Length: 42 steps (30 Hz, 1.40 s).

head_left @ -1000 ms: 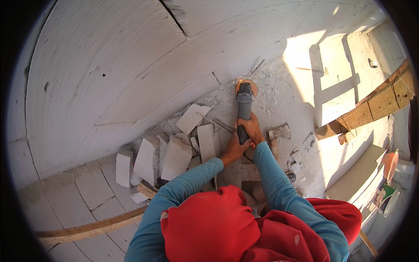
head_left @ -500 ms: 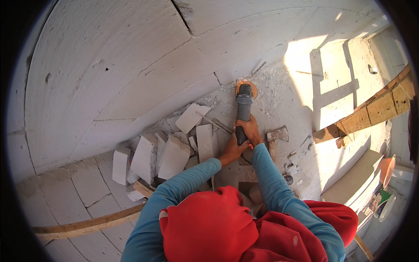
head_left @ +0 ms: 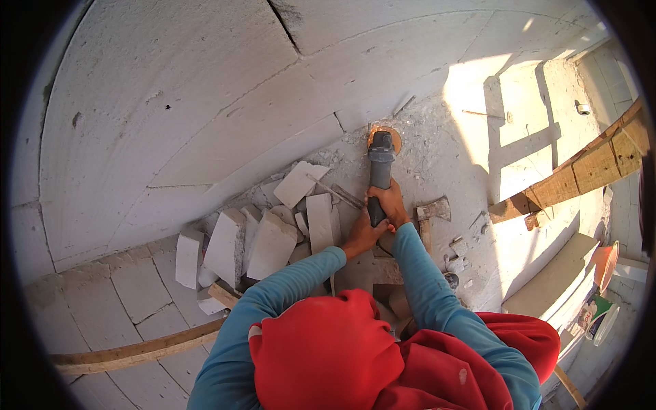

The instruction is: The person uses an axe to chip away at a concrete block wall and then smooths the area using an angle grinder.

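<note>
Both my hands grip a dark grey angle grinder (head_left: 380,164), its orange disc (head_left: 395,140) low at the base of the pale block wall (head_left: 191,96), with small orange sparks at the disc's left edge. My right hand (head_left: 389,203) wraps the body; below it and to the left, my left hand (head_left: 363,238) holds the rear end. Thin metal bars (head_left: 342,196) lie just left of the grinder beside broken white blocks (head_left: 225,249). A hatchet (head_left: 434,209) rests right of my right hand. Fine rubble surrounds the disc.
Timber boards (head_left: 581,174) slant across the sunlit right side, above a long pale block (head_left: 550,273) and tubs (head_left: 605,263). A small white roll (head_left: 582,109) lies at far right. Another plank (head_left: 137,354) crosses the lower left. Red cloth (head_left: 321,348) fills the bottom centre.
The whole view shifted slightly between one second and half a second ago, and has barely moved since. My grip on the grinder is the same, with the disc in about the same spot.
</note>
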Tool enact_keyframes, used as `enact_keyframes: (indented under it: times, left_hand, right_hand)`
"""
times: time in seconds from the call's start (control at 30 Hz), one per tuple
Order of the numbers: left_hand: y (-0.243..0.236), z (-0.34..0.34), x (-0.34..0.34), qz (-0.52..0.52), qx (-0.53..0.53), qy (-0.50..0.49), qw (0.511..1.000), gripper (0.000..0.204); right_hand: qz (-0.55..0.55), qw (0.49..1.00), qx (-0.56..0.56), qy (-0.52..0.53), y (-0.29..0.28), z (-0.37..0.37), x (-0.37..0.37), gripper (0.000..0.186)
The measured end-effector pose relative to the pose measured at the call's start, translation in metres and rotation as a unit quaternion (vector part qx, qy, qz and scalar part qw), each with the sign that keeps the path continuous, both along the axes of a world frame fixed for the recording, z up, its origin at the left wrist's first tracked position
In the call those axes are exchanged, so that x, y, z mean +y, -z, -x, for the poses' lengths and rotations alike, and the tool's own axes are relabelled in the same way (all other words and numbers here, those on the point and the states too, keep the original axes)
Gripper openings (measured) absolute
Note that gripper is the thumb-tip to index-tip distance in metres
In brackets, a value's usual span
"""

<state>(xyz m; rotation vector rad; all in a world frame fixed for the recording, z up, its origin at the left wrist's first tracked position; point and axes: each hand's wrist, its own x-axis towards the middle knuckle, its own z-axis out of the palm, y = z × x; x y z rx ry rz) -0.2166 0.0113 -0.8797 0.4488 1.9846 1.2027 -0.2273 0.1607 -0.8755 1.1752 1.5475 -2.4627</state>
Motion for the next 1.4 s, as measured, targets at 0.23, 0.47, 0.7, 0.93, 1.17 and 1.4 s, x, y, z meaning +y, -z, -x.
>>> enact_keyframes:
  times: [0.23,0.47,0.7,0.93,1.17,1.4]
  left_hand:
    - [-0.005,0.003,0.001,0.000,0.000,0.000,1.000,0.096]
    - [-0.009,0.001,0.000,0.005,-0.007,-0.018,1.000,0.087]
    - [-0.010,0.000,-0.002,-0.007,-0.002,-0.018,1.000,0.081]
    - [-0.004,-0.001,-0.002,-0.018,-0.005,-0.020,1.000,0.086]
    - [-0.001,-0.002,0.000,-0.022,-0.014,-0.020,0.999,0.098]
    - [0.007,-0.002,-0.002,-0.043,0.041,-0.023,0.998,0.098]
  right_hand:
    - [0.000,1.000,0.000,0.002,-0.004,0.001,0.000,0.041]
    - [-0.018,1.000,0.002,-0.011,-0.008,0.001,0.000,0.036]
    - [-0.004,1.000,-0.002,-0.004,-0.008,0.000,-0.002,0.041]
    - [-0.003,1.000,-0.002,-0.008,-0.006,0.001,-0.001,0.042]
    - [-0.008,1.000,-0.008,0.002,-0.008,0.001,-0.001,0.041]
    - [0.006,1.000,0.004,0.010,-0.003,0.003,-0.003,0.040]
